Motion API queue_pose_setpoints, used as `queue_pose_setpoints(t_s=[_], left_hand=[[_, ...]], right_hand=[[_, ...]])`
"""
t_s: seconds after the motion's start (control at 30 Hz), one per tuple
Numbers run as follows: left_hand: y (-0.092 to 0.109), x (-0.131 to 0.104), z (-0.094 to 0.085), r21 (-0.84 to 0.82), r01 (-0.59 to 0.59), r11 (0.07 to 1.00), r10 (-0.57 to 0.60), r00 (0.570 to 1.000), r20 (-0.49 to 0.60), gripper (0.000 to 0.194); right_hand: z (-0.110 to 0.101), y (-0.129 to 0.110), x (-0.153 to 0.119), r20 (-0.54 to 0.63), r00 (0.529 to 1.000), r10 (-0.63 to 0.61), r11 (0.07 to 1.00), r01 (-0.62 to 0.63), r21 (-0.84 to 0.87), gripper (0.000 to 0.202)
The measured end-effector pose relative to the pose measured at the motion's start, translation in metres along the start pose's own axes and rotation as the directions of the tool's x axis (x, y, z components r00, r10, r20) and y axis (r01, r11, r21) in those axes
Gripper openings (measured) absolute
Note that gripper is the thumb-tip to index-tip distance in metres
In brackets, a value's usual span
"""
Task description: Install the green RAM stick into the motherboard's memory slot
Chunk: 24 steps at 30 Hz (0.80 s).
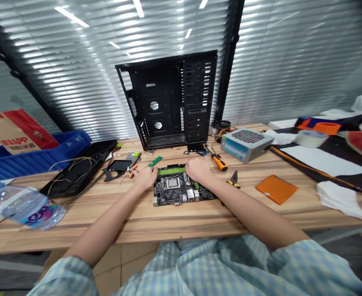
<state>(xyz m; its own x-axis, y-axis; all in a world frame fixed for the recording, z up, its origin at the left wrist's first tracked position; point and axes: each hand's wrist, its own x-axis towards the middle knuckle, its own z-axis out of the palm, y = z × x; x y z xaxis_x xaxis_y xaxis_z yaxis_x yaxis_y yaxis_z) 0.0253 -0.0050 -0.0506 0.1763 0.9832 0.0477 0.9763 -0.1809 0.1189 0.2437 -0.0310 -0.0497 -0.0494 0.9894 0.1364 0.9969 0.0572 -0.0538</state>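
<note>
A motherboard (168, 195) lies flat on the wooden table in front of me, its processor socket bare and its ports toward me. My left hand (145, 179) is at its upper left corner, fingers bent against the edge. On the far right part of the board, beside the green memory slots, my right hand (198, 169) is closed; its fingertips are hidden. Just beyond my left hand is a green memory stick (155, 161). An orange-handled screwdriver (220, 162) and pliers (234, 177) lie right of my right hand.
Behind the board stands an open black computer case (165, 102). To the right are a power supply (245, 144) and an orange square (276, 189). At left are a blue bin (29, 162), a black panel (76, 172) with wires, and a water bottle (29, 205).
</note>
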Motion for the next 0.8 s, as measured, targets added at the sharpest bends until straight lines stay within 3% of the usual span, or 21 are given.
queue_pose_setpoints(t_s=[0.23, 0.53, 0.8], left_hand=[[-0.0016, 0.001, 0.0045, 0.021, -0.003, 1.0, 0.003, 1.0, -0.008, 0.056], [0.0, -0.0009, 0.0018, 0.093, 0.006, 0.996, -0.002, 0.999, -0.039, 0.048], [0.0013, -0.0011, 0.001, 0.101, 0.022, 0.995, -0.02, 1.0, -0.022, 0.053]], right_hand=[[-0.0007, 0.0009, -0.0009, -0.038, 0.996, 0.082, 0.996, -0.081, 0.024, 0.038], [0.0031, 0.0093, -0.0012, -0.128, 0.957, 0.261, 0.963, -0.268, -0.04, 0.066], [0.0009, 0.0093, 0.0008, 0.012, 0.953, 0.304, 0.953, -0.304, 0.0, 0.064]])
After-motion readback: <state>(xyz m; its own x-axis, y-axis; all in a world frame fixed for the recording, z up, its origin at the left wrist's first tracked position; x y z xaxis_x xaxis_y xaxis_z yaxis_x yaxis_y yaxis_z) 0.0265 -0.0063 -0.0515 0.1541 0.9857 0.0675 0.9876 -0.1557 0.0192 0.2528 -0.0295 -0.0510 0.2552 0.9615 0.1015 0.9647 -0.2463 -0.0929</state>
